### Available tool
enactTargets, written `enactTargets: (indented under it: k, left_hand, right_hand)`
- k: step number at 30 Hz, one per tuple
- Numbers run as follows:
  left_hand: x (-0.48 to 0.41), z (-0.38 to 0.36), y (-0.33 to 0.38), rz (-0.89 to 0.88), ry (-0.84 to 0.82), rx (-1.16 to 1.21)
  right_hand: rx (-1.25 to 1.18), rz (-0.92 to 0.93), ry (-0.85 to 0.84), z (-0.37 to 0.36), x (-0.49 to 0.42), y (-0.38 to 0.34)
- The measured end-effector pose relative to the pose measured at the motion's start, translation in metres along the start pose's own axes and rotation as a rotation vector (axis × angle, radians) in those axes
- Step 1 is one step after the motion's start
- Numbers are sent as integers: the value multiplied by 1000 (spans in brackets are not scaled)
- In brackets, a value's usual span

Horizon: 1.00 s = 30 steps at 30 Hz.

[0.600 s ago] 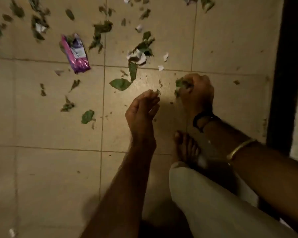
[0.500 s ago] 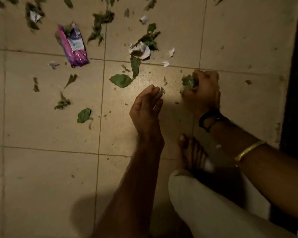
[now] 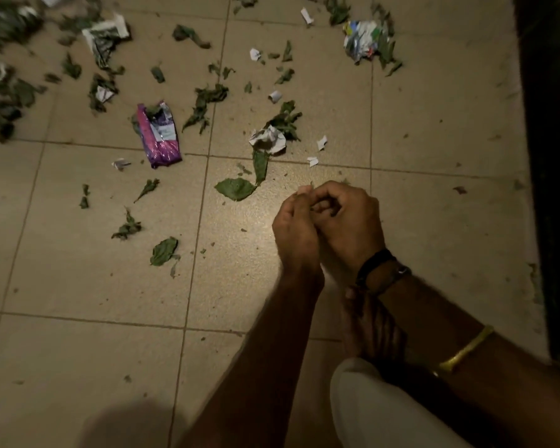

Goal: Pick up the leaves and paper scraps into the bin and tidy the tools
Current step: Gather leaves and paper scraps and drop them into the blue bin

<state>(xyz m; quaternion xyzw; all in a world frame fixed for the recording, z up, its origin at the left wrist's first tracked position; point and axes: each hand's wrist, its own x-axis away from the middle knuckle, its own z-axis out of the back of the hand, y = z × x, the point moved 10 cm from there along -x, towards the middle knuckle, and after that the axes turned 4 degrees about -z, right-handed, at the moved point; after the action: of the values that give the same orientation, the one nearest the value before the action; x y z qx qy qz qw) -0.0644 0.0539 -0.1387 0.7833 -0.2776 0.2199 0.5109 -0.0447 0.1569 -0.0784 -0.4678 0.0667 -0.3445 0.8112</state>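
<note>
Beige tiles make up the floor (image 3: 78, 350), and most of the task's litter is on it. Leaves (image 3: 204, 100) lie thickest from nine to eleven o'clock of the view. A purple wrapper (image 3: 158, 135) sits at ten o'clock of the hands, a broad leaf (image 3: 235, 189) near them at about the same bearing. A crumpled paper (image 3: 267, 140) lies at eleven with white scraps (image 3: 321, 143) near it. Right of centre, the left hand (image 3: 296, 231) and right hand (image 3: 349, 221) are pressed together, their fingers (image 3: 333, 197) curled inward. Whether they are clamped on leaves I cannot tell, since the palms hide what lies between. A printed wrapper (image 3: 361, 38) lies well off at twelve o'clock. This looks like the gathering step, perhaps a handful being packed. No bin or tools are in view. The next move likely calls for keeping the hands closed on the way to the bin, or reaching for the broad leaf.
</note>
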Motion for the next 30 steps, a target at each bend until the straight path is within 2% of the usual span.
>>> enactTargets:
  k: [2,4,6,8,9,14,19,21,24,28,30]
  left_hand:
    - [-2,8,2,20,25,21]
    - [-6,23,6,59,107,79]
    - [-10,38,12,105,175,209]
    - [-15,47,20,110,202,276]
    - [-16,50,24,101,202,289]
    - [-26,56,28,66,181,270]
    - [-29,58,22,78,133,247]
    - [-30,52,21,111,100,263]
    - [-32,38,18,151,49,254]
    - [-27,12,3,283,-16,290]
    - [-29,9,-1,311,-10,356]
  right_hand:
    - [-4,26,-120,-14,4,-11]
    - [-120,8,-251,-20,6,-20]
    - [-255,-84,-158,-3,0,-13]
    - [-99,-84,56,26,-9,2]
    - [11,-69,99,31,-13,10]
    - [404,78,-75,-17,-14,21]
    - [536,197,-105,-40,-20,9]
    - [458,147,-63,-33,-24,10]
    - [156,63,41,-13,-11,-4]
    - [87,149,-46,-24,11,-30]
    - [-58,89,-47,-21,5,-25]
